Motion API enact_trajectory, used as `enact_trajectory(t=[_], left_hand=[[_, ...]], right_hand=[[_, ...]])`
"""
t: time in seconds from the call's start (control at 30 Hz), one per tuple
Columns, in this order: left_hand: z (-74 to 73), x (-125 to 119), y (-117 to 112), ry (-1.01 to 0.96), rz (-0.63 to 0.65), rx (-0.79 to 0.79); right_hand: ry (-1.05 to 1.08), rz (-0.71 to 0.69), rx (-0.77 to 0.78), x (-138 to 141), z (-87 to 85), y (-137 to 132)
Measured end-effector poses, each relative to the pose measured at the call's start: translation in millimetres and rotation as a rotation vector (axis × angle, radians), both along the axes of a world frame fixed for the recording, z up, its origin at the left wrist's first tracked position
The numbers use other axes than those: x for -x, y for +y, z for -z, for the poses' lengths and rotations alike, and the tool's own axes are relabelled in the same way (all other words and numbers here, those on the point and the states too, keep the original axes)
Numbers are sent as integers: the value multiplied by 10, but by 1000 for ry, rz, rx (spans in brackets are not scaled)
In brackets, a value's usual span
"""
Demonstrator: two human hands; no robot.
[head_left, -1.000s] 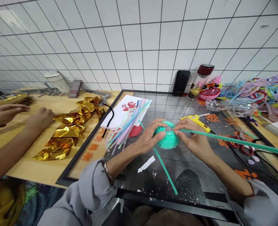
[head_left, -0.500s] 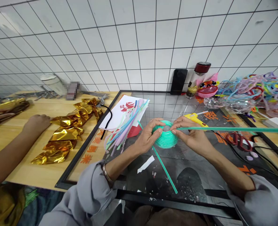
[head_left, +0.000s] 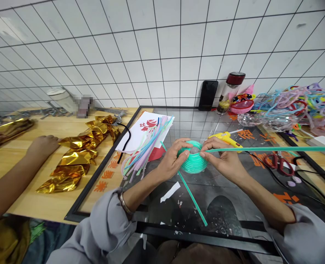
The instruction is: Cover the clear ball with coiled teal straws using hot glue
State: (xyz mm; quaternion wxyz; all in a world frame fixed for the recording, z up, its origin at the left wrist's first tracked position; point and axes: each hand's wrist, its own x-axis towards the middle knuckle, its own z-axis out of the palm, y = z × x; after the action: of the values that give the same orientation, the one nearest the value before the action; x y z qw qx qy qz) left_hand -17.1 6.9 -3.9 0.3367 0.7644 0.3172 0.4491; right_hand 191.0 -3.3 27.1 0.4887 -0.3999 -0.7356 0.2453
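A bowl-shaped coil (head_left: 194,165) of green pipe cleaner, with an opening at its top, sits between my hands over the dark tabletop. My left hand (head_left: 174,158) is closed on the coil's left side, thumb and fingers at the rim. At the right of the rim, my right hand (head_left: 220,156) pinches the green pipe cleaner strand (head_left: 275,149), whose long free length runs off to the right. Another green pipe cleaner (head_left: 192,200) lies slantwise on the table beneath my left hand. The yellow glue gun (head_left: 225,138) lies just behind my right hand.
Pastel pipe cleaners (head_left: 148,148) lie on white paper (head_left: 132,128). Red scissors (head_left: 278,164) and black cables are on the right, below a tangled pipe cleaner pile (head_left: 311,106). A phone (head_left: 208,95) and glass bottle (head_left: 230,93) stand by the wall. Left, another person's hand (head_left: 43,146) rests near gold foil (head_left: 74,157).
My right hand has shifted very slightly, its fingers a little more spread at the back. The coil and my left hand look nearly the same.
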Motion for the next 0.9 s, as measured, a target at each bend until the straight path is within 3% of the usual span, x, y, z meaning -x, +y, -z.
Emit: enact_trajectory(t=[0.33, 0.53, 0.9], left_hand=[[21, 42, 15, 51, 48, -68], [14, 52, 9, 29, 53, -28], [-34, -100, -87, -80, -96, 96]], right_hand=[[6, -4, -3, -16, 3, 15], [33, -60, 55, -37, -21, 26], [55, -122, 75, -61, -19, 29]])
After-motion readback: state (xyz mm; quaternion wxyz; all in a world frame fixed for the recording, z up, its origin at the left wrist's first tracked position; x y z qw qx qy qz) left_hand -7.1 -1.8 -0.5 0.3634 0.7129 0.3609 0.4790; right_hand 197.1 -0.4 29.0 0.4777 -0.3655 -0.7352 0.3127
